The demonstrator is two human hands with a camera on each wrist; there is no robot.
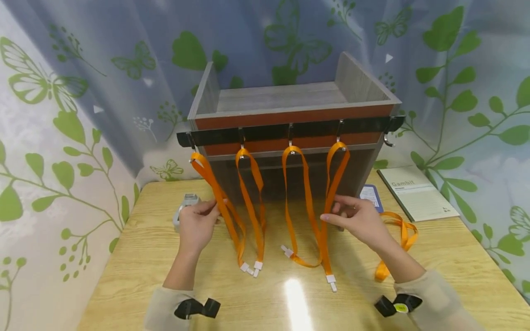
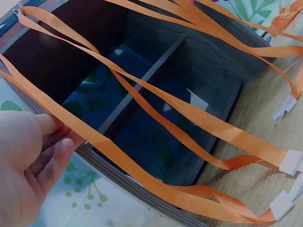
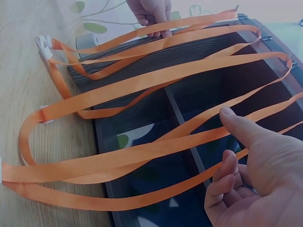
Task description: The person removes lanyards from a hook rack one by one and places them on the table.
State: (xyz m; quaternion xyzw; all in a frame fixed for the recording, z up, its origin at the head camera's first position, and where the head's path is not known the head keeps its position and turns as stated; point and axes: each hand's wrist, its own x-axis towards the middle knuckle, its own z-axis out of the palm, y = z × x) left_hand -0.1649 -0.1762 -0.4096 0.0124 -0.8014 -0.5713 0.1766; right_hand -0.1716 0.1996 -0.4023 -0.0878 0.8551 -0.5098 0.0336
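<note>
Because each one is looped over its own hook on the black bar (image 1: 265,133), the hung lanyards drop in a row across the middle of the head view, in front of the grey shelf (image 1: 290,115). Left of centre, the left hand (image 1: 198,225) has the leftmost lanyard (image 1: 213,184) lightly pinched at its edge, probably just steering it, since the hook looks to be taking the weight. Right of centre, the right hand (image 1: 360,220) is looser: thumb tip on the fourth lanyard (image 1: 336,184), fingers bent but well off the thumb, so not much of a grip imo. Working the two outer straps probably helps stop them tangling with the middle pair (image 1: 307,184). Can't tell if the white clips (image 1: 330,278) touch the table (image 1: 124,257). One loose lanyard (image 1: 383,271) lies there at lower right, off the hooks.
</note>
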